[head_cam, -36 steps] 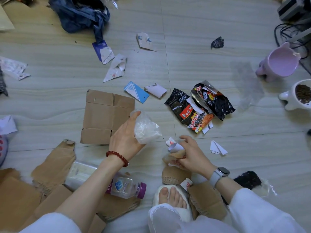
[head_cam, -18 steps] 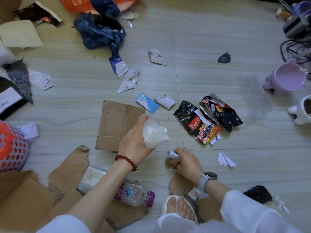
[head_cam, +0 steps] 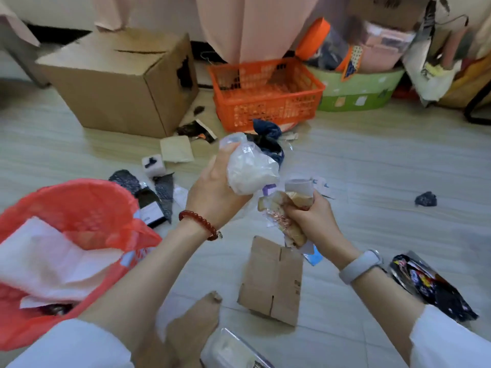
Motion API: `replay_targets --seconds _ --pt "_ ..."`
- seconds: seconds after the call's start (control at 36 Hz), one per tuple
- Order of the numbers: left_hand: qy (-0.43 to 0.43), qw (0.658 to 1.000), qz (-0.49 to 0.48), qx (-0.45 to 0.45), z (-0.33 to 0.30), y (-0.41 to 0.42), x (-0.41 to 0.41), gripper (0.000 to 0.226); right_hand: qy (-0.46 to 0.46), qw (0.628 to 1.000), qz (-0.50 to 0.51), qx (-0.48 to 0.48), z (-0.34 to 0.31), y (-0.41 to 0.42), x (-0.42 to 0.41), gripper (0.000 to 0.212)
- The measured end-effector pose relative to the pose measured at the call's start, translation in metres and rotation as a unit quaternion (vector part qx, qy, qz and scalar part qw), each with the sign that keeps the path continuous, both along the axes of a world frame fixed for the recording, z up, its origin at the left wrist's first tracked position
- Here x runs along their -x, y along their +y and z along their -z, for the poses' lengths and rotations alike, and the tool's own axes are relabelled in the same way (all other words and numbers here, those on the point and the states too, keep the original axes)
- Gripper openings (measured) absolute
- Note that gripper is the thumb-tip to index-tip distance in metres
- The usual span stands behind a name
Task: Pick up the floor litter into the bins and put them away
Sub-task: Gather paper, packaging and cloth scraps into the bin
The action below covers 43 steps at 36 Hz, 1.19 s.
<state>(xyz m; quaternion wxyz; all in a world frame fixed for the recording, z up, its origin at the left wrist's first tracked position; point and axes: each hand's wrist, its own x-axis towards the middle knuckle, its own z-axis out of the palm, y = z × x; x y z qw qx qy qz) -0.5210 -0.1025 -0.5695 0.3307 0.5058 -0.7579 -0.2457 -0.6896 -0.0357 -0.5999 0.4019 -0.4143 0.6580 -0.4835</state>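
While a crumpled plastic bag (head_cam: 251, 168) is gripped in the curled fingers of the left hand (head_cam: 212, 192), a bundle of paper scraps (head_cam: 288, 211) is clenched in the right hand (head_cam: 309, 221). A red-lined bin (head_cam: 79, 208) stands at the left.

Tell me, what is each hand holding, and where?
Left hand grips a crumpled clear plastic bag by its side. Right hand clutches a bunch of cardboard and paper scraps around the middle.

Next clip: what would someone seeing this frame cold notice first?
Probably the two raised hands at centre: the left hand grips a crumpled clear plastic bag, and the right hand clutches a wad of paper and cardboard scraps. Next, the red-lined bin at lower left, already holding white paper. Behind, an orange crate and a big cardboard box stand amid litter scattered over the floor.
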Motion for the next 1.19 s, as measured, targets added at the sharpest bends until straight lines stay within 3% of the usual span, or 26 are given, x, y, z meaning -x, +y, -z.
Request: replay_targets --seconds 0.14,0.25,0.33,0.44,0.53,0.61,0.67,0.72,0.78,0.81,0.86,0.94,1.0,1.08,1.19 --pt "0.068 0.995 -0.065 0.038 -0.033 -0.008 -0.11 0.054 -0.058 0.995 -0.068 0.039 -0.034 -0.043 -0.079 0.02" --pt "0.095 0.982 -0.158 0.035 -0.031 0.011 -0.192 0.07 -0.084 0.985 -0.137 0.06 -0.046 -0.062 -0.144 0.025" --pt "0.056 0.971 -0.233 -0.002 -0.016 0.024 -0.235 0.086 -0.086 0.977 -0.18 0.068 -0.052 -0.07 -0.191 0.026" --pt "-0.051 0.962 -0.244 -0.108 0.014 0.018 -0.27 0.096 -0.042 0.975 -0.213 0.042 -0.045 -0.087 -0.246 0.029" --pt "-0.202 0.947 -0.192 -0.162 0.029 0.019 -0.273 0.123 0.0 0.96 -0.278 -0.004 -0.039 -0.093 -0.276 0.059" --pt "-0.216 0.953 -0.083 -0.193 0.039 0.028 -0.277 0.13 0.117 0.937 -0.328 0.022 -0.032 -0.093 -0.291 0.083" --pt "-0.162 0.961 -0.03 -0.224 0.042 0.036 -0.285 0.118 0.189 0.909 -0.364 0.069 -0.025 -0.09 -0.294 0.079" --pt "-0.103 0.969 -0.032 -0.223 0.041 0.045 -0.296 0.081 0.237 0.881 -0.399 0.089 -0.014 -0.086 -0.297 0.068" --pt "-0.102 0.981 -0.091 -0.135 0.042 0.052 -0.307 0.04 0.31 0.837 -0.443 0.08 -0.001 -0.083 -0.299 0.061" --pt "-0.106 0.982 -0.13 -0.088 0.041 0.056 -0.31 0.034 0.357 0.804 -0.469 0.08 0.006 -0.081 -0.3 0.061" --pt "-0.115 0.973 -0.2 -0.007 0.039 0.058 -0.318 0.041 0.443 0.733 -0.509 0.083 0.016 -0.078 -0.302 0.064" --pt "-0.177 0.942 -0.276 0.066 0.041 0.054 -0.332 0.031 0.542 0.643 -0.536 0.067 0.028 -0.081 -0.308 0.07" --pt "-0.211 0.93 -0.302 0.01 0.047 0.048 -0.339 0.03 0.585 0.605 -0.538 0.054 0.036 -0.084 -0.315 0.076" --pt "-0.21 0.924 -0.297 -0.117 0.054 0.039 -0.347 0.059 0.635 0.556 -0.535 0.033 0.054 -0.09 -0.325 0.081" --pt "-0.204 0.923 -0.287 -0.153 0.063 0.035 -0.353 0.071 0.663 0.517 -0.542 -0.01 0.072 -0.095 -0.337 0.088"
